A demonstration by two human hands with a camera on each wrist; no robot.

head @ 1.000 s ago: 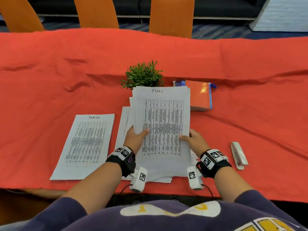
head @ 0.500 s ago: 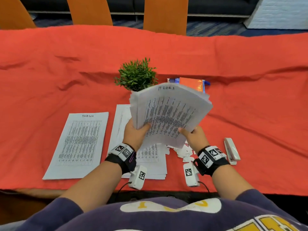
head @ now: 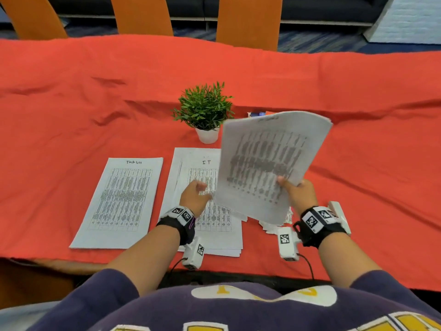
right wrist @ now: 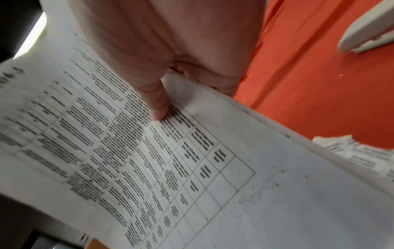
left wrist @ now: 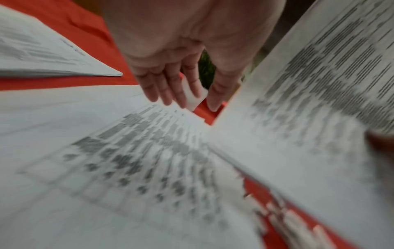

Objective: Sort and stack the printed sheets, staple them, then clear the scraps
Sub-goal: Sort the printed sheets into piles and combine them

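Note:
My right hand (head: 294, 188) pinches a bundle of printed sheets (head: 267, 163) at its right edge and holds it tilted above the table; the thumb (right wrist: 156, 104) presses on the top page (right wrist: 149, 160). My left hand (head: 195, 194) hovers open, fingers (left wrist: 168, 87) straight, over the middle pile headed "IT" (head: 191, 177), (left wrist: 106, 151). A second pile headed "Task list" (head: 121, 201) lies flat to the left. Torn paper scraps (head: 272, 226), (right wrist: 362, 151) lie under the lifted bundle. The white stapler (head: 340, 217), (right wrist: 366, 33) lies just right of my right wrist.
A small potted plant (head: 205, 113) stands behind the piles on the red tablecloth (head: 95, 103). An orange-and-blue object (head: 257, 114) peeks out behind the lifted bundle. Orange chairs (head: 248, 20) line the far edge.
The bundle lay flat on the middle pile, then both hands lifted it. Now the left hand has let go and the right hand alone carries it up and to the right.

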